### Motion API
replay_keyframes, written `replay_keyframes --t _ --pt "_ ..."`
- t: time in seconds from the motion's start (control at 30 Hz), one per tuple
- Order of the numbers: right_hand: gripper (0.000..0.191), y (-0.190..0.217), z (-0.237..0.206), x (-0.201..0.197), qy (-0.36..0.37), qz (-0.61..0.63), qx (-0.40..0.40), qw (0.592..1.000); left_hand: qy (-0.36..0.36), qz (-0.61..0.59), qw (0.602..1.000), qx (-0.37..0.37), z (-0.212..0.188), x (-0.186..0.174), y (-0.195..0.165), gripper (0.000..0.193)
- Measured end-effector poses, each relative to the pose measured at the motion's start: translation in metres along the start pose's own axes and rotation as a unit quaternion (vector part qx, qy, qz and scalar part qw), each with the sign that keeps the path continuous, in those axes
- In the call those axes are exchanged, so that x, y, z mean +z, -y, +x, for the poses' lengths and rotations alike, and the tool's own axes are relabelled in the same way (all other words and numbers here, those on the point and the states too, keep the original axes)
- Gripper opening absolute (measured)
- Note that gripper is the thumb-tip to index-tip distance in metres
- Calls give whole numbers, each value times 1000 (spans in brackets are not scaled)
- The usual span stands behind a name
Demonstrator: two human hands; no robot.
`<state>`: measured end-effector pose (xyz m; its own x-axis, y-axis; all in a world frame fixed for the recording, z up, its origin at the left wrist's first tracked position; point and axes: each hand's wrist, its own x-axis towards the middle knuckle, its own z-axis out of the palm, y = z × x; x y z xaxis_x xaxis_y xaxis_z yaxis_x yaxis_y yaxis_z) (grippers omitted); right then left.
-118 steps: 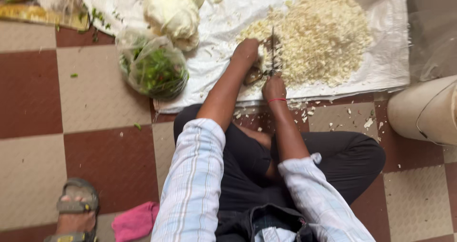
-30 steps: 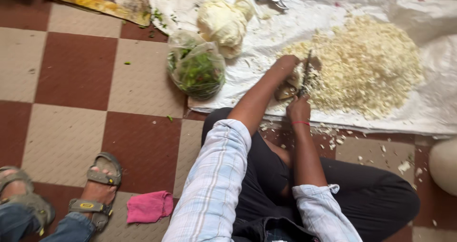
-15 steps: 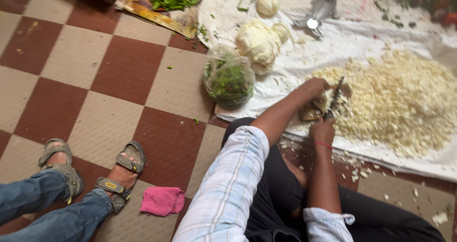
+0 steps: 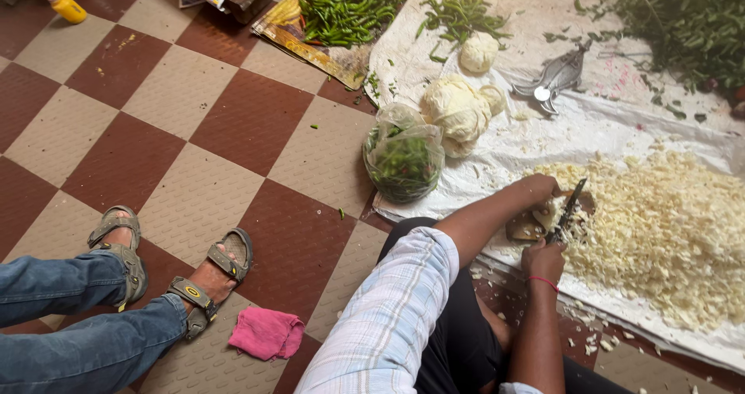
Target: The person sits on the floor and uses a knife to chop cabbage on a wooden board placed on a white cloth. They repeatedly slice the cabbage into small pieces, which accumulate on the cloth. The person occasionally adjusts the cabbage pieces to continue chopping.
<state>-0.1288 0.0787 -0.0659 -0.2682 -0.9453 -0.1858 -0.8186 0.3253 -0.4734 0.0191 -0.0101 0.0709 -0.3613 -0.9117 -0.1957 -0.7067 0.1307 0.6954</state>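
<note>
A knife (image 4: 569,208) is held in the right hand (image 4: 543,260), with the fingers wrapped tight round its handle and the blade pointed up and away from the body. A pale piece of cabbage (image 4: 545,216) is pressed down by the left hand (image 4: 538,188) on a small brown board (image 4: 521,227), and the fingers of that hand are curled over it, just beside the blade. The board is laid on a white sheet (image 4: 497,150) spread over the checked floor (image 4: 233,122). A big heap of chopped cabbage (image 4: 660,231) is piled just to the right of the board. A clear bag of green chillies (image 4: 402,164) is set to the left of the board, at the edge of the sheet, and whole pale cabbage heads (image 4: 459,108) are seen behind the bag. A metal tool (image 4: 555,76) is left far behind the board. A pink cloth (image 4: 266,333) and the sandalled feet (image 4: 174,274) of another person are seen well to the left of the board, on the floor. The fingers on the cabbage could be cut, because they are kept so close to the blade. The small piece could also be slid off the board if it is pushed too hard.
</note>
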Motion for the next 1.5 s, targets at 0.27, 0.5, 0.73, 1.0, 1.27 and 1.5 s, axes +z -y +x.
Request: replay_keyframes --t 0.27,0.5,0.73,1.0,1.27,1.5 --pt "53 -5 5 4 6 0 0 1000 -5 6 1000 1 7 4 4 60" --pt "53 -6 7 6 -7 6 -4 1000 -16 26 1000 9 12 7 10 62" --pt "53 0 3 0 -2 7 -1 1000 -12 51 998 45 14 8 10 62" --pt "55 21 -3 -16 6 -19 8 1000 -30 45 998 31 15 8 10 67" --pt "60 33 -30 -5 3 -63 35 997 -28 50 997 42 9 7 9 72" --pt "63 35 -24 -15 -25 -69 23 997 -25 66 997 32 2 5 1 71"
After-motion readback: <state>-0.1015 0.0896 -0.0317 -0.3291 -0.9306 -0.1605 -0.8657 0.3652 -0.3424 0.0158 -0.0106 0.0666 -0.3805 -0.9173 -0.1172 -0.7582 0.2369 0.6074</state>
